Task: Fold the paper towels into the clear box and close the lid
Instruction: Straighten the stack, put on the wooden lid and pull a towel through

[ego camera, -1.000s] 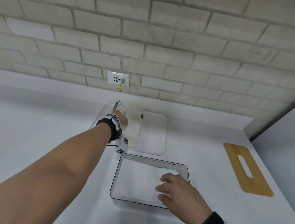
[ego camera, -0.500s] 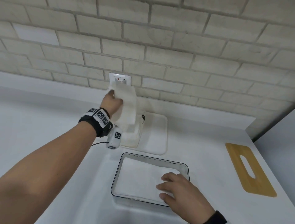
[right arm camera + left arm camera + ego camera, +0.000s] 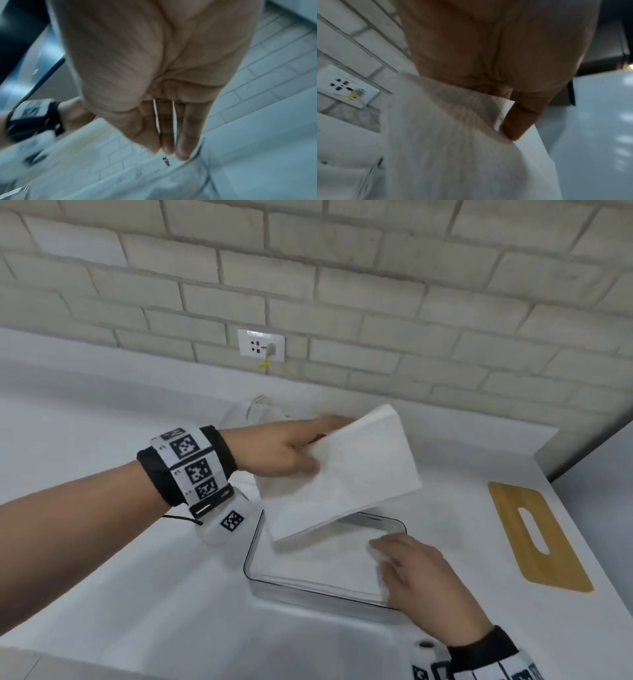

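The left hand is pinching a folded paper towel stack, tilting it over the clear box's 12 o'clock rim, probably to lay it in. The right hand, fingers straight, is pressing the towels already inside at 3 o'clock, seemingly keeping them flat.

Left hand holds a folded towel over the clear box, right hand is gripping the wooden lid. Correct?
Not quite. The right hand is not on the wooden lid; it rests with straight fingers inside the clear box, as the head view shows. The left hand does hold the folded towel over the box.
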Action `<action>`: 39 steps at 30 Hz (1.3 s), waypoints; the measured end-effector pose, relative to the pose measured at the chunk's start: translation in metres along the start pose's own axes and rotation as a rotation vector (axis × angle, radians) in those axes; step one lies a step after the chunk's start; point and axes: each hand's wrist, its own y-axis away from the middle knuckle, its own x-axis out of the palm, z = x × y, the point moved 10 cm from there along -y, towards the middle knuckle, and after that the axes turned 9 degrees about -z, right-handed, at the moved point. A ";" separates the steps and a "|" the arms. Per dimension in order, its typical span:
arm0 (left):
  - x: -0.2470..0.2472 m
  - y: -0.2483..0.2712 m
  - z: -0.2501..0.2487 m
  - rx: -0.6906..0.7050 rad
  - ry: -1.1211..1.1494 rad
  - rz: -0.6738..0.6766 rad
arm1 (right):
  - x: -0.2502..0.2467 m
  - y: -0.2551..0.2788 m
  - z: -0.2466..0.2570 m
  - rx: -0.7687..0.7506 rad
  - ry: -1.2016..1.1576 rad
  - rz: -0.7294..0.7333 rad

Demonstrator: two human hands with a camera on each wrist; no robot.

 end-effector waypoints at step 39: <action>0.058 0.013 0.069 -0.150 -0.594 0.027 | -0.014 -0.010 0.010 0.240 0.334 -0.060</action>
